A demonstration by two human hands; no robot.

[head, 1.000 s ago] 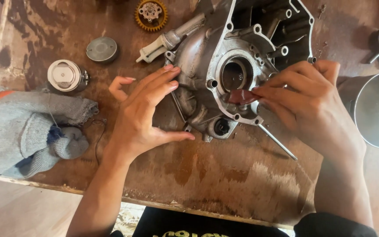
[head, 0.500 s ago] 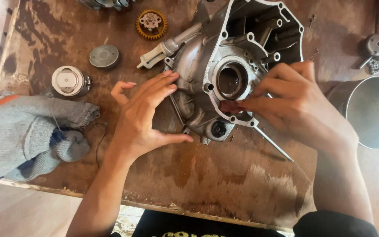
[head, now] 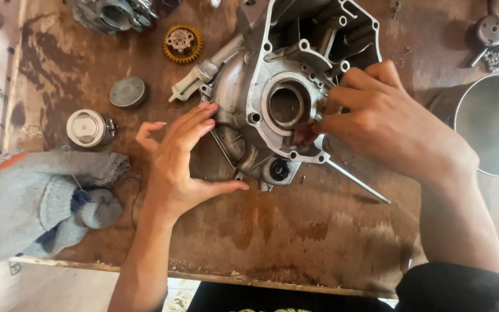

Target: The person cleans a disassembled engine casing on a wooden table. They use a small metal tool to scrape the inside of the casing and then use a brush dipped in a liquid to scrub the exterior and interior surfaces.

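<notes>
A cast aluminium engine crankcase half (head: 272,104), silver-grey w/ a round bore in the middle, lies flat on the stained brown wooden workbench (head: 295,231), centre-far.

Right hand (head: 388,127) is on the case's right side, fingers pinched together on a small reddish-brown scrap of abrasive cloth (head: 303,134), pressing it onto the flat mating face just near-right of the bore. Left hand (head: 183,167) is spread, fingers apart & holding nothing; fingertips touch the case's left wall, thumb pointing right along the bench, steadying it.

A thin steel rod (head: 356,180) sticks out from the case's near-right edge, angled toward the near right.

Other bits: yellow toothed gear (head: 182,43) far-left of the case; flat grey round metal cap (head: 127,92) & a silver piston (head: 89,128) further left, well apart from the hands. Crumpled grey knit cloth w/ orange edge (head: 41,199) at near left. Shiny steel bowl (head: 492,124) at right edge, just beside the right wrist. Chain & small round part (head: 498,32) far right corner.
</notes>
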